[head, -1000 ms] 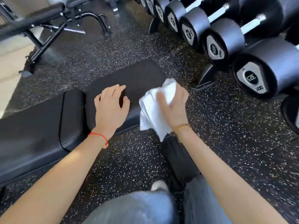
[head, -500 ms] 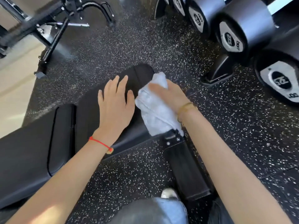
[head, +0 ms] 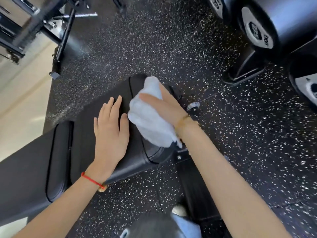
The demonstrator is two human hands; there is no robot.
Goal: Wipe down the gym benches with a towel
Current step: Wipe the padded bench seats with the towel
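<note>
A black padded gym bench [head: 85, 138] runs from the lower left toward the middle of the head view. My left hand [head: 110, 133] lies flat on its seat pad, fingers straight. A bunched white towel [head: 151, 121] covers the right end of the pad. My right hand [head: 163, 107] grips the towel from above, thumb across its top, and holds it against the pad's end. The bench's black foot bar [head: 193, 184] shows below the towel.
Large black dumbbells [head: 267, 21] sit on a rack at the upper right, with a rack foot [head: 243, 73] on the speckled rubber floor [head: 240, 134]. Another bench's black metal frame [head: 51, 28] stands at the upper left, beside a pale floor strip [head: 20, 100]. My knees show at the bottom edge.
My right hand has slid the towel farther out over the right end of the pad. The view has tilted downward. My left hand stays flat on the pad.
</note>
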